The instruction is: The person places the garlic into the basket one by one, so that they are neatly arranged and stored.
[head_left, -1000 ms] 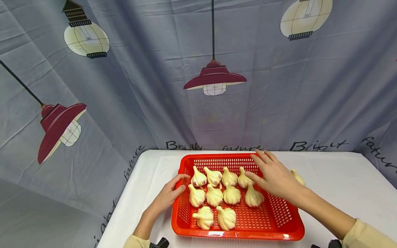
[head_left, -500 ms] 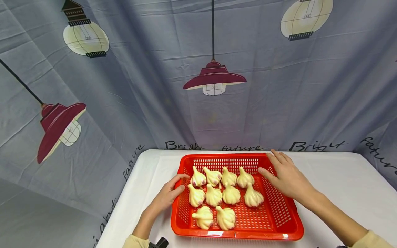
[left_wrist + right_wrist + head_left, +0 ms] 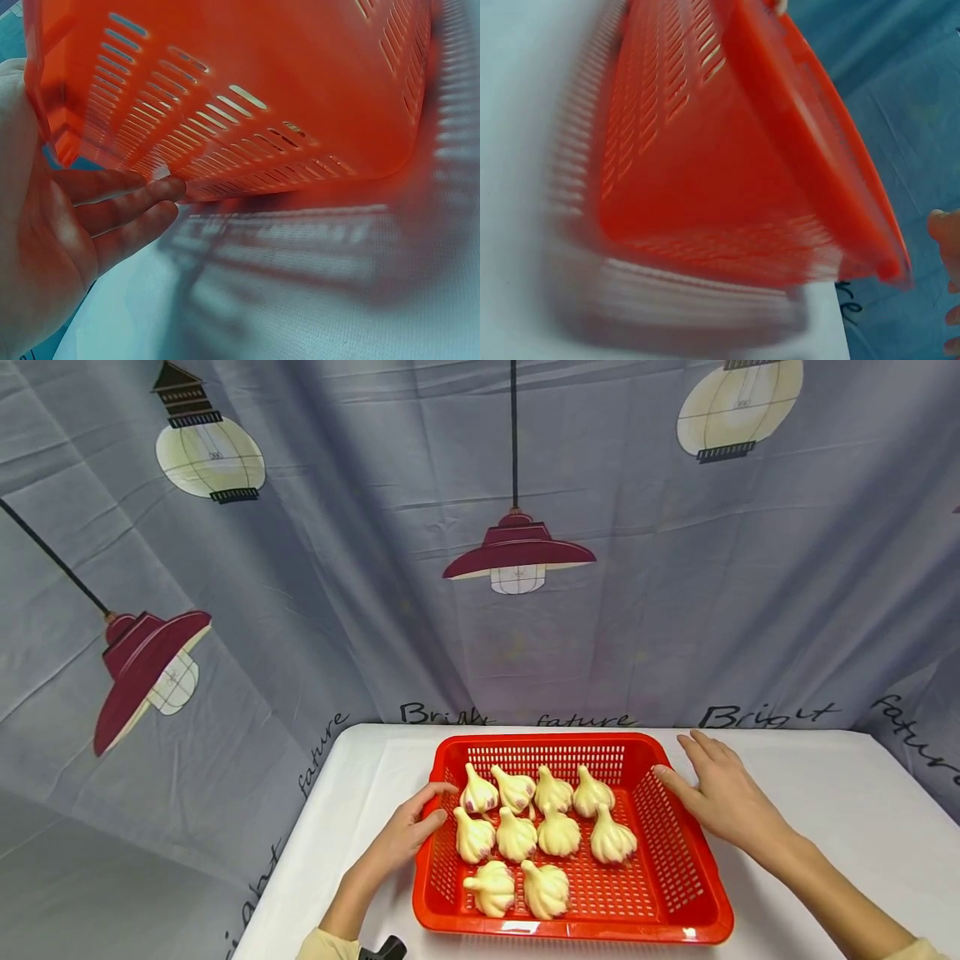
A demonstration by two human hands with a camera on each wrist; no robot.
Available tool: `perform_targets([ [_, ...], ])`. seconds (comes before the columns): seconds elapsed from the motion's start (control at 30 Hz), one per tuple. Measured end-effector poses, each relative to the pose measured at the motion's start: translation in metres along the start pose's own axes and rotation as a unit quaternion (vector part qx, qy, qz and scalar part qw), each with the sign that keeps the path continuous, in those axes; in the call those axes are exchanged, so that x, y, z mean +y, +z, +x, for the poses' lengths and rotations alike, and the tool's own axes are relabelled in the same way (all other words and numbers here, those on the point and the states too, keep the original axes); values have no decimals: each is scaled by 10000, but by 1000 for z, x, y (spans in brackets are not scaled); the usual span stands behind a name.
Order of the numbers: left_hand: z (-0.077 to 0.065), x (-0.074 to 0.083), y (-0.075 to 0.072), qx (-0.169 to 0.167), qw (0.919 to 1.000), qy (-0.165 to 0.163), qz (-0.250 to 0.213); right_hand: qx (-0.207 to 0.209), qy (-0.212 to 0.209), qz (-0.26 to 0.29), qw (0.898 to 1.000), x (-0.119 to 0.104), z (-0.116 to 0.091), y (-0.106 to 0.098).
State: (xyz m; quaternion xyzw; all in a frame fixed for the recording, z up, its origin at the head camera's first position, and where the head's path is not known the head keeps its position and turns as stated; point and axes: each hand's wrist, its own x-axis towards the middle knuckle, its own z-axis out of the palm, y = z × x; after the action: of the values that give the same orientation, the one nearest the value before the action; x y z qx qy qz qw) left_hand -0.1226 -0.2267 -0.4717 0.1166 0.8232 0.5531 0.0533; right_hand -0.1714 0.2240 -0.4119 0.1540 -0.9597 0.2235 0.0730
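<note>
A red plastic basket (image 3: 678,906) with slotted walls stands on the white table. Inside lie several garlic bulbs (image 3: 558,833), loosely in rows. My left hand (image 3: 405,827) grips the basket's left rim, thumb and index finger at the top; in the left wrist view several fingers (image 3: 124,232) of it lie against the outer wall, below the rim. Just outside the right rim is my right hand (image 3: 731,797), fingers extended, holding nothing visible. In the right wrist view its fingertips (image 3: 946,232) show at the right edge, apart from the basket wall (image 3: 675,172).
A white cloth covers the table (image 3: 810,793). Behind it hangs a grey-blue curtain (image 3: 637,635) printed with lamps and lettering. A dark wrist device (image 3: 386,948) shows near the left sleeve (image 3: 327,945).
My right hand has moved rightward from above the basket to just outside its right rim. A garlic bulb seen on the table behind it a second ago is now out of sight. The left hand stays put.
</note>
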Motion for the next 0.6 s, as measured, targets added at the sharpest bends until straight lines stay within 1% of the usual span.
perform_targets([
  [0.07, 0, -1, 0, 6, 10000, 0, 29, 72, -14, 0, 10000, 5, -2, 1],
  [0.17, 0, 0, 0, -13, 10000, 3, -47, 137, 8, 5, 9999, 13, -5, 1],
  [0.2, -1, 6, 0, -34, 10000, -14, -82, 117, 53, 19, 9999, 16, -7, 1],
  [0.3, -2, 6, -1, -26, 9999, -21, -106, 46, 207, 27, 9998, 25, -12, 1],
  [0.4, -2, 5, 0, -9, 10000, -26, -59, 38, 305, 41, 9995, 36, -17, 2],
  [0.43, -1, -1, 0, 11, 10000, -10, -48, 54, 328, 45, 9994, 40, -18, 2],
  [0.6, 0, -1, 1, 9, 10000, 2, -58, -9, 474, 51, 9989, 55, -23, 5],
])
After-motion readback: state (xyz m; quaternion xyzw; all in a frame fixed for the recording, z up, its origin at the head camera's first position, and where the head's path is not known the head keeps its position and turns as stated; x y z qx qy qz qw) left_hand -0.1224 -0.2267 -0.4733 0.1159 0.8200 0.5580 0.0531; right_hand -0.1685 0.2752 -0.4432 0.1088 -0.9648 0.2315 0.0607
